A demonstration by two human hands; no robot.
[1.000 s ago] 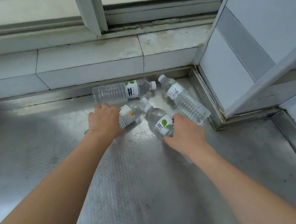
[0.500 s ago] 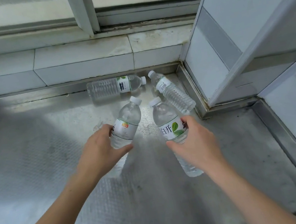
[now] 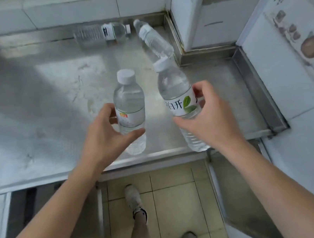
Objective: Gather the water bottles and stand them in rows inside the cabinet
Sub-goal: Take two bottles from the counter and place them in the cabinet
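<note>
Steel counter (image 3: 39,116) runs below tiled wall. Left hand (image 3: 101,135) grips one upright bottle (image 3: 130,106), right hand (image 3: 209,119) another (image 3: 177,95), probably bound for the cabinet; two bottles (image 3: 98,34) (image 3: 153,40) lie at the back corner.

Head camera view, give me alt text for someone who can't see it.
A person's left hand and right hand each hold a water bottle upright above a steel counter. Two more bottles lie on their sides at the counter's far edge.

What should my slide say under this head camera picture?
Both hands hold bottles; two more bottles lie on the counter.
</note>
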